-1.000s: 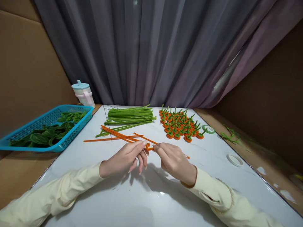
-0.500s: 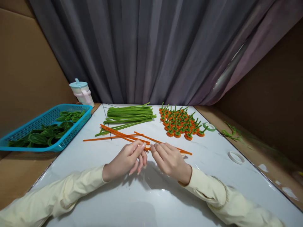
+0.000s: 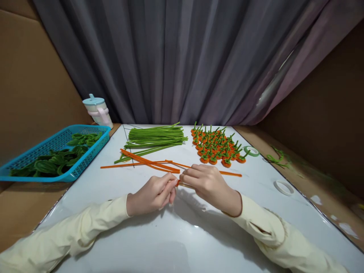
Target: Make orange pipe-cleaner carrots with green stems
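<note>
Left hand (image 3: 153, 193): fingers curled in, thumb and forefinger pressed together on the end of the orange pipe cleaner (image 3: 230, 173). Right hand (image 3: 207, 184): closed over the same stem, fingertips almost meeting those of the left hand.

Orange pipe cleaner: pinched where the two hands meet, at mid-bench, slightly toward the near edge. Hidden under the right hand, then showing past its knuckles and running out toward the right edge, low over the surface.

Just beyond the hands: loose orange stems (image 3: 142, 161), crossed and fanned toward the left edge. Farther back: a bundle of green stems (image 3: 156, 137), laid parallel, near the far edge. Beside it on the right: a packed cluster of orange buttons with green stalks (image 3: 217, 148).

Toward the right edge: a green tape ring (image 3: 251, 151) touching the cluster, and a white tape ring (image 3: 283, 187) well apart from it.

Bench (image 3: 182, 235): white, glossy, mirroring the sleeves. Off its left edge: a blue perforated plastic basket (image 3: 17, 167) holding dark green looped leaves (image 3: 51, 163). Behind the basket: a lidded cup (image 3: 98, 110) with a pale blue cap.

Backdrop: grey pleated curtain (image 3: 182, 57), brown cardboard panels (image 3: 28, 76) on both sides.

Stems: thin, fuzzy, straight. Sleeves: pale cream cloth.
</note>
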The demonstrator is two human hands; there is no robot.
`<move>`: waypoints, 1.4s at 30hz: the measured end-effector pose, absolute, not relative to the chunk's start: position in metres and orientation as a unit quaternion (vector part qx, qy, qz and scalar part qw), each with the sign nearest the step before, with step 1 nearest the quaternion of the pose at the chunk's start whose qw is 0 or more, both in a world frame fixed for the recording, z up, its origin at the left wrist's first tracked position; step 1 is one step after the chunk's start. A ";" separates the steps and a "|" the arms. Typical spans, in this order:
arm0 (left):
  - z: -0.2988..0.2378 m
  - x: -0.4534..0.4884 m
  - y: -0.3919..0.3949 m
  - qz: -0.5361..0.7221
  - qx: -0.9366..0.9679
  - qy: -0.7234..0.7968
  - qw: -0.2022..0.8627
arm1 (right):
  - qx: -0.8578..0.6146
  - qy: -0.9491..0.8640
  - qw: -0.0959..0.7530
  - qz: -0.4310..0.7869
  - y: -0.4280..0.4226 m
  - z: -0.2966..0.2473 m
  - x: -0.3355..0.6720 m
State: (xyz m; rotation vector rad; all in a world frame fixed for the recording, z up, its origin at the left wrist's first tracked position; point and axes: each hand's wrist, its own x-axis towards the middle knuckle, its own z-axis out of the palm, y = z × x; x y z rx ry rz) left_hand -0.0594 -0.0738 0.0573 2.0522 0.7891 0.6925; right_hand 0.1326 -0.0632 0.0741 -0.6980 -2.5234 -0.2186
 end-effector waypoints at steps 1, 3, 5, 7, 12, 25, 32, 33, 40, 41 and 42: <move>0.058 -0.060 -0.074 0.268 0.820 0.296 0.409 | -0.252 -0.931 0.262 -0.029 -0.062 0.077 0.134; 0.058 -0.060 -0.074 0.262 0.834 0.266 0.407 | -0.238 -0.927 0.279 0.082 -0.060 0.081 0.136; 0.057 -0.061 -0.075 0.266 0.854 0.238 0.379 | -0.225 -0.913 0.286 0.183 -0.058 0.085 0.137; 0.054 -0.063 -0.076 0.273 0.880 0.210 0.329 | -0.229 -0.896 0.277 0.260 -0.058 0.087 0.137; 0.047 -0.068 -0.076 0.290 0.923 0.163 0.193 | -0.278 -0.836 0.210 0.424 -0.056 0.088 0.135; 0.045 -0.072 -0.066 0.288 0.953 0.093 -0.028 | -0.269 -0.598 0.128 0.744 -0.050 0.069 0.129; 0.041 -0.072 -0.067 0.317 0.944 0.089 -0.010 | -0.281 -0.537 0.119 0.787 -0.050 0.070 0.129; 0.040 -0.072 -0.066 0.320 0.943 0.085 -0.009 | -0.270 -0.527 0.118 0.797 -0.049 0.069 0.130; 0.039 -0.072 -0.065 0.334 0.938 0.081 -0.028 | -0.214 -0.511 0.112 0.825 -0.044 0.060 0.134; 0.039 -0.071 -0.066 0.335 0.937 0.092 -0.024 | -0.218 -0.511 0.113 0.824 -0.044 0.060 0.134; 0.039 -0.071 -0.067 0.336 0.936 0.105 -0.021 | -0.225 -0.513 0.116 0.820 -0.044 0.061 0.134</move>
